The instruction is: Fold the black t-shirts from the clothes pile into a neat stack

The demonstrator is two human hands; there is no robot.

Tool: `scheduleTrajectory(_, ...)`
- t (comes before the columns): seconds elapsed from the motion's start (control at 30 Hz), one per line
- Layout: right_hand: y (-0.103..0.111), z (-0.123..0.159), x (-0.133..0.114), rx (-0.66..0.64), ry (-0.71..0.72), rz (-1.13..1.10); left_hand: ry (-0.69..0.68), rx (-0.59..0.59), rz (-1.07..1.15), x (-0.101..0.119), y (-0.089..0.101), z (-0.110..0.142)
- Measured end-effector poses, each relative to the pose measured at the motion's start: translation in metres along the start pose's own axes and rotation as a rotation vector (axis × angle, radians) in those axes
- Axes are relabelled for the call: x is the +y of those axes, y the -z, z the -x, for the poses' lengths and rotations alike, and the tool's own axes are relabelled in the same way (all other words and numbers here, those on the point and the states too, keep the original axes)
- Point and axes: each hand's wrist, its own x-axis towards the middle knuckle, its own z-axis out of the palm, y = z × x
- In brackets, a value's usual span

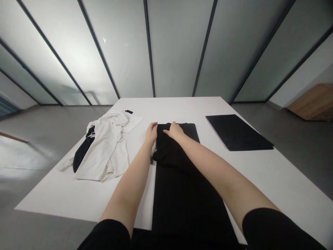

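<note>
A long piece of black cloth (182, 194) lies down the middle of the white table, running from its near edge toward the far side. On its far part sits a bunched, folded-over black garment (166, 149). My left hand (151, 132) is at the garment's far left corner, fingers closed on its edge and partly hidden. My right hand (174, 132) is on the far edge; the thumb is on top and the fingers curl at the rim. Where the garment ends and the cloth beneath begins is hard to tell, black on black.
To the left lies a crumpled white shirt (104, 149) with a black piece (82, 152) partly under it. Beyond the shirt is a small black item (128, 111). A flat black panel (238, 133) rests at right on the white table (182, 106). Frosted glass panels (174, 52) stand behind.
</note>
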Motion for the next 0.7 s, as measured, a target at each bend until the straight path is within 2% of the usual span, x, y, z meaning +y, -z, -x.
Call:
scheduleTrajectory(0.1, -0.002, -0.013, 0.001, 0.015, -0.031, -0.074, 0.038, 0.008, 0.006, 0.0, 0.0, 0.002)
scheduleTrajectory(0.27, 0.006, -0.038, 0.018, 0.188, 0.152, -0.233, 0.078, -0.039, -0.058, 0.004, 0.001, 0.005)
scheduleTrajectory(0.33, 0.006, -0.045, 0.027, 0.235, 0.159, -0.286, 0.084, -0.086, -0.116, 0.007, 0.002, 0.005)
scheduleTrajectory(0.5, -0.003, -0.05, 0.044, 0.198, 0.051, -0.27, 0.101, -0.178, -0.187, 0.009, 0.002, 0.004)
scheduleTrajectory(0.6, -0.005, -0.05, 0.045, 0.208, 0.063, -0.28, 0.082, -0.205, -0.186, 0.007, 0.002, 0.003)
scheduleTrajectory(0.7, 0.004, -0.052, 0.048, 0.216, 0.128, -0.248, 0.034, -0.223, -0.227, 0.007, 0.002, 0.002)
